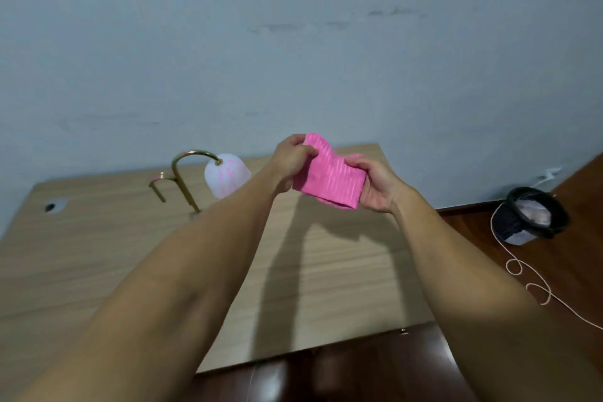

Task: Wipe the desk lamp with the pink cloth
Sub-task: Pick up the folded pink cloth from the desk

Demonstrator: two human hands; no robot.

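Both hands hold a folded pink cloth (329, 173) in the air above the far part of the wooden desk (342, 271). My left hand (290, 163) pinches the cloth's upper left edge. My right hand (380, 186) grips its right side. The desk lamp (195, 173) stands to the left of the hands, with a curved brass neck and a white shade (226, 174) with pink streaks hanging down. The cloth is apart from the lamp. The lamp's base is hidden behind my left forearm.
A pale wall rises right behind the desk. A cable hole (50, 206) sits at the desk's far left. On the dark wooden floor to the right stand a black mesh bin (530, 215) and a looping white cord (535, 284).
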